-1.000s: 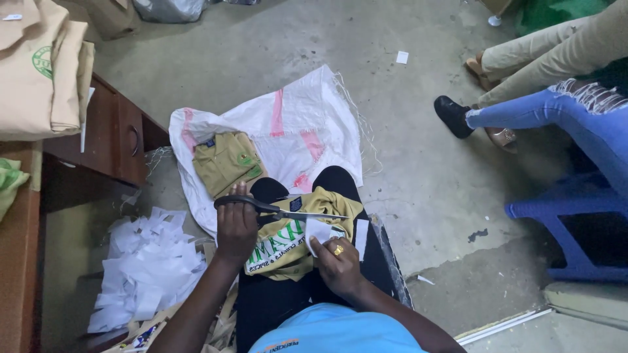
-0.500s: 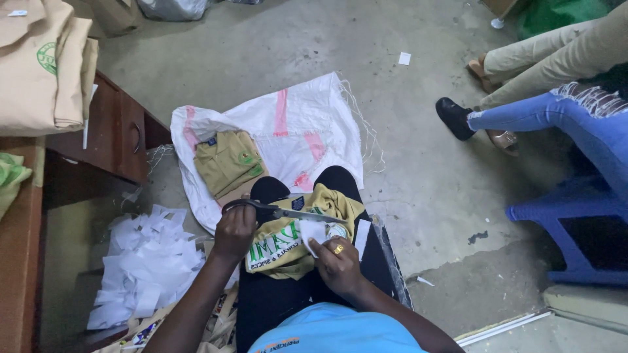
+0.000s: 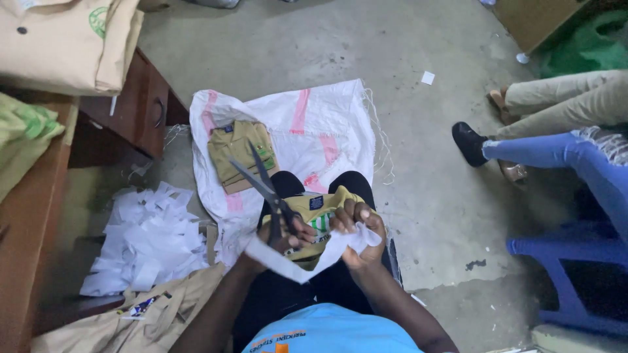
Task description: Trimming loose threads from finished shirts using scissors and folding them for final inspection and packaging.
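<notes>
The left hand (image 3: 282,236) grips a pair of dark scissors (image 3: 265,189) by the handles, its fingers threaded through the loops and closed on them; the blades stand slightly apart and point up and away from the lap, over the white woven sack (image 3: 314,140). The right hand (image 3: 356,238) has its fingers clamped on a white strip of backing paper (image 3: 297,263), which droops in a curve from that hand across to just under the left hand. Both hands hover over a folded olive-yellow garment (image 3: 320,212) with a green-and-white printed patch, which lies on the person's lap, on dark trousers.

The sack is spread on the concrete floor just ahead of the knees. On it, toward its left edge, lies a folded khaki shirt (image 3: 241,155) with a small green badge. To the left of the lap a heap of white paper offcuts (image 3: 147,242) sits on the floor, with another khaki garment (image 3: 131,320) below it. A wooden worktop with drawers (image 3: 140,111) runs along the left side, carrying folded beige garments (image 3: 72,42) and a green one (image 3: 23,134). At the right, other people's legs and shoes (image 3: 523,140) rest beside a blue plastic chair (image 3: 569,261).
</notes>
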